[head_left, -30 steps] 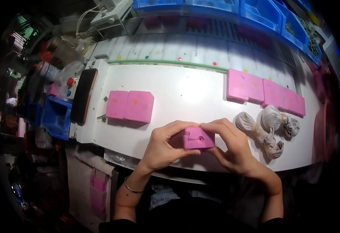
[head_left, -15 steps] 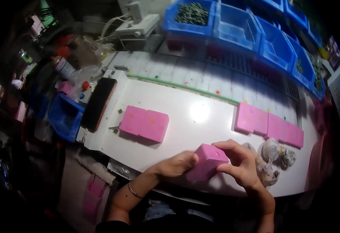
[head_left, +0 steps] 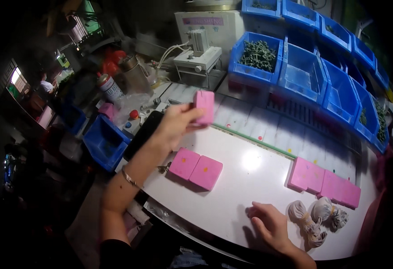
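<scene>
My left hand (head_left: 178, 123) grips a pink block (head_left: 205, 105) by its side and holds it up over the far left part of the white table. Below that hand, two more pink blocks (head_left: 196, 169) lie side by side on the tabletop, each with a small orange mark on top. Near the front edge, my right hand (head_left: 270, 224) rests low over the table with nothing in it, its fingers loosely bent and thumb apart. Two tied cloth bundles (head_left: 306, 219) lie just right of it. Beyond them stands a row of pink blocks (head_left: 324, 181).
Blue bins (head_left: 302, 74), some with small grey-green pieces, are racked at the back right. A small white machine (head_left: 198, 58) stands at the back. To the left are a dark phone (head_left: 145, 134), a spray can (head_left: 110, 86) and a blue bin (head_left: 106, 141).
Both hands held the pink block near the front edge. My right hand has let go of it, and my left hand has carried it away toward the back left. The view has shifted too.
</scene>
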`<state>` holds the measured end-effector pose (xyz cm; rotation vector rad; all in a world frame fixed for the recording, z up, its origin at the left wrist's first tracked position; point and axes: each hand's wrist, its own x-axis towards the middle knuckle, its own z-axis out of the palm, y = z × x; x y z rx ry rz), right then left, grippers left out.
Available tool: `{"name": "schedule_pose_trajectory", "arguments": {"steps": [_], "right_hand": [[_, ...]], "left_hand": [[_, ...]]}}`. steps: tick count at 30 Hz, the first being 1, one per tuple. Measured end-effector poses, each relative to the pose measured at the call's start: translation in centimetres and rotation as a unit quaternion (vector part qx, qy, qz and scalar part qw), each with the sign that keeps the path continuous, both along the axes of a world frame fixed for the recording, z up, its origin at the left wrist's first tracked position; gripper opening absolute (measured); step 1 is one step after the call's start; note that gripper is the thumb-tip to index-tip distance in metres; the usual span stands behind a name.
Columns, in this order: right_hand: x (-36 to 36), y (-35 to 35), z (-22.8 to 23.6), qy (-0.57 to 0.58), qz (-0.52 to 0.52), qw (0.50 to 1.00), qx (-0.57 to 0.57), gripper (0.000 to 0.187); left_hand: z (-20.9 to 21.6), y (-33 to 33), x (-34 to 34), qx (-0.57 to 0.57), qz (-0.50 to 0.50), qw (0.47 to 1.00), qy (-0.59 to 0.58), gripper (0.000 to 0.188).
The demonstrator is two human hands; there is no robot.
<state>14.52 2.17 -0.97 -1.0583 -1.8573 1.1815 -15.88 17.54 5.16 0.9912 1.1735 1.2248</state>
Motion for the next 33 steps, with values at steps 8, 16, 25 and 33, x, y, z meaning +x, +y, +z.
{"name": "schedule_pose_trajectory", "arguments": {"steps": [8,16,25,33], "right_hand": [[0.1,-0.3,-0.2,-0.038,-0.017,0.998,0.037,0.025],[-0.4,0.0,0.2,-0.06,0.004,0.998,0.034,0.024],[0.7,0.1,-0.4,-0.076,0.023,0.994,0.081,0.023],[-0.9,-1.0,-2.2,0.006,-0.009,0.995,0.101,0.017]], "left_hand": [[-2.8,12.1,-4.3,-0.02,0.154,0.914,0.376,0.034],[-4.8,15.0,-5.1,0.066,0.182,0.789,0.583,0.055],[-2.4,-4.5,4.8,0.22,-0.135,0.668,0.698,0.071],[-4.3,-12.7,7.4,0.315,-0.153,0.745,0.569,0.059]]}}
